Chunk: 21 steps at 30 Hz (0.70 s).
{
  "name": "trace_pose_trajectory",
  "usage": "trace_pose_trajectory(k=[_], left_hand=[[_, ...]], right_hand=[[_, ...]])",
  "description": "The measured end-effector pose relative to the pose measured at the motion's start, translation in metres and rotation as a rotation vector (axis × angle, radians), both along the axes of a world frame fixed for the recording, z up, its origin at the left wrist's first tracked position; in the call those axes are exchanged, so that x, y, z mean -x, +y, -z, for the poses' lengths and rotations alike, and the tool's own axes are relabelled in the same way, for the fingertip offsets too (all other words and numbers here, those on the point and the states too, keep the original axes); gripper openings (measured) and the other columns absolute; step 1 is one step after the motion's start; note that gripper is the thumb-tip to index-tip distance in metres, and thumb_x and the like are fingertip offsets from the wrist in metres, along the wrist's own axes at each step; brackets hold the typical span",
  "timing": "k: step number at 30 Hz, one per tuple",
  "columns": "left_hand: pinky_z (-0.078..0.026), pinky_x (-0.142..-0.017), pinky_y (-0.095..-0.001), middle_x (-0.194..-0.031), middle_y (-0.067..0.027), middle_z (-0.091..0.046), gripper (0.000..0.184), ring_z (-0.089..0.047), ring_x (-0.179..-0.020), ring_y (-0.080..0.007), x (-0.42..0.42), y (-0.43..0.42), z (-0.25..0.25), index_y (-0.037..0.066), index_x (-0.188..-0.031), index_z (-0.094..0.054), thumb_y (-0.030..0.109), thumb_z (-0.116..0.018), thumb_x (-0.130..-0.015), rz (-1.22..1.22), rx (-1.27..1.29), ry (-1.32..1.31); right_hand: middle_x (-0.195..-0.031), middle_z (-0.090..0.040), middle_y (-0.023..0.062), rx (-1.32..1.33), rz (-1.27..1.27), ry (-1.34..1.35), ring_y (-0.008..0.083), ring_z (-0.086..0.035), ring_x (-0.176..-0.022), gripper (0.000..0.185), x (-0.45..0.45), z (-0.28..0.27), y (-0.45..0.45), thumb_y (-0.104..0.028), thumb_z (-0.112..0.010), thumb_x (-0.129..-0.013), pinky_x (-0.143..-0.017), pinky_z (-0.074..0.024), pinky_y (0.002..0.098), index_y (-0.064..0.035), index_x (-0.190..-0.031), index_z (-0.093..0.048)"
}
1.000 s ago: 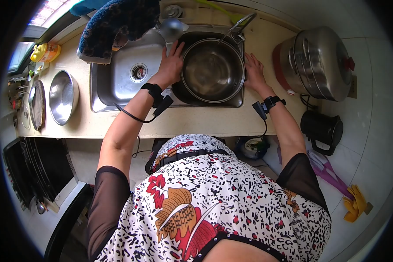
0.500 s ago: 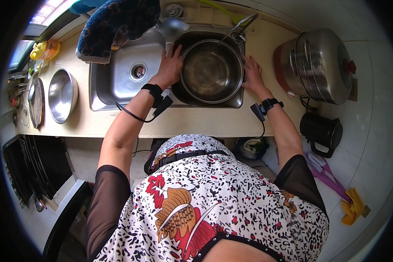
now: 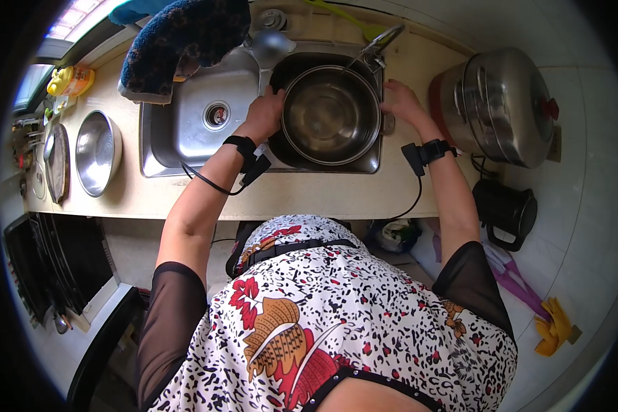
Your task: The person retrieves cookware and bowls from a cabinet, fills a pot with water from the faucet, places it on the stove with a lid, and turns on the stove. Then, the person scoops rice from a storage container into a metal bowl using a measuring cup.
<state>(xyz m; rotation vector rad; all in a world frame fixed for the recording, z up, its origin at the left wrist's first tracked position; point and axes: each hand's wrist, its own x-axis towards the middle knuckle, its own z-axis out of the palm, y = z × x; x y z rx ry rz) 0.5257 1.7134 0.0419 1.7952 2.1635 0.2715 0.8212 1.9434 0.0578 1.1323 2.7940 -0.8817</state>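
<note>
round, glossy metal pot (image 3: 331, 118) in a smooth steel sink (image 3: 185, 141), left hand (image 3: 263, 113) and right hand (image 3: 403, 105) at its sides (whether gripping, cannot tell), both more curled than before

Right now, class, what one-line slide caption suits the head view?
Left hand and right hand flank a round metal pot at the double sink.

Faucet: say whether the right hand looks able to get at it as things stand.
Probably yes. The right hand is at the right side of the pot, the faucet is close by, and nothing visible stands between them. The hand would likely just have to leave the pot's side.
</note>
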Motion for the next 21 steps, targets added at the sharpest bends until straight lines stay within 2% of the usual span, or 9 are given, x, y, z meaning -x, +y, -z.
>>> trace_pose_trajectory(k=[2, 5, 6, 8, 15, 18, 21], left_hand=[[-0.052, -0.068, -0.0477, -0.102, -0.0252, -0.049, 0.049, -0.058, -0.082, -0.0443, -0.001, 0.0, -0.001, 0.004, -0.105, -0.043, 0.001, -0.069, -0.063, -0.036, 0.019, -0.026], [-0.052, -0.069, -0.0475, -0.105, -0.0281, -0.047, 0.044, -0.059, -0.082, -0.0452, -0.002, -0.002, -0.001, 0.003, -0.107, -0.042, -0.001, -0.063, -0.068, -0.057, 0.033, -0.069], [-0.052, -0.069, -0.0474, -0.106, -0.0293, -0.046, 0.041, -0.059, -0.081, -0.0453, -0.002, -0.002, -0.001, 0.003, -0.108, -0.042, -0.002, -0.06, -0.071, -0.057, 0.034, -0.083], [-0.051, -0.072, -0.0479, -0.106, -0.0294, -0.046, 0.047, -0.058, -0.085, -0.0465, -0.001, -0.002, 0.005, 0.003, -0.109, -0.042, -0.002, -0.064, -0.068, -0.08, 0.03, -0.136], [-0.05, -0.086, -0.0427, -0.115, -0.0299, -0.044, 0.092, -0.057, -0.089, -0.0465, 0.018, 0.003, 0.021, 0.005, -0.131, -0.033, -0.001, -0.078, -0.05, -0.058, 0.049, -0.348], [-0.049, -0.087, -0.039, -0.114, -0.0286, -0.05, 0.093, -0.059, -0.089, -0.0426, 0.023, 0.004, 0.016, 0.005, -0.135, -0.032, 0.002, -0.077, -0.054, -0.127, 0.11, -0.465], [-0.048, -0.084, -0.0377, -0.106, -0.0255, -0.058, 0.081, -0.06, -0.091, -0.0384, 0.035, 0.008, 0.045, 0.004, -0.133, -0.037, 0.003, -0.072, -0.059, -0.317, 0.113, -0.836]], right_hand=[[-0.115, -0.06, 0.0177, 0.159, 0.217, 0.114, 0.029, -0.056, -0.111, 0.048, 0.009, -0.006, 0.003, -0.017, -0.07, -0.073, -0.092, -0.0451, 0.0359, -0.0016, -0.117, -0.058], [-0.104, -0.063, 0.0111, 0.567, 0.461, 0.318, 0.021, -0.06, -0.098, 0.032, 0.019, -0.002, 0.008, -0.014, -0.063, -0.081, -0.083, -0.0486, 0.0306, -0.001, -0.11, -0.061], [-0.103, -0.062, 0.0104, 0.62, 0.485, 0.337, 0.0201, -0.059, -0.097, 0.031, 0.021, 0.0, 0.01, -0.014, -0.062, -0.082, -0.083, -0.0486, 0.0304, -0.001, -0.11, -0.06], [-0.102, -0.061, 0.0091, 0.726, 0.535, 0.374, 0.0182, -0.058, -0.095, 0.029, 0.03, -0.006, 0.008, -0.012, -0.06, -0.084, -0.083, -0.0486, 0.03, -0.0009, -0.11, -0.06], [-0.107, -0.058, 0.0126, 0.994, 0.734, 0.48, 0.0238, -0.055, -0.102, 0.03, 0.048, 0.009, 0.018, -0.007, -0.059, -0.083, -0.086, -0.0479, 0.0357, 0.0003, -0.112, -0.056], [-0.104, -0.058, 0.0136, 1.094, 0.778, 0.568, 0.0258, -0.056, -0.099, 0.027, 0.049, 0.012, 0.016, -0.005, -0.059, -0.081, -0.085, -0.0477, 0.0378, -0.0003, -0.108, -0.057], [-0.106, -0.058, 0.0142, 1.181, 0.761, 0.628, 0.0267, -0.055, -0.1, 0.028, 0.046, 0.017, 0.017, -0.005, -0.06, -0.081, -0.09, -0.0463, 0.0389, -0.0003, -0.108, -0.057]])
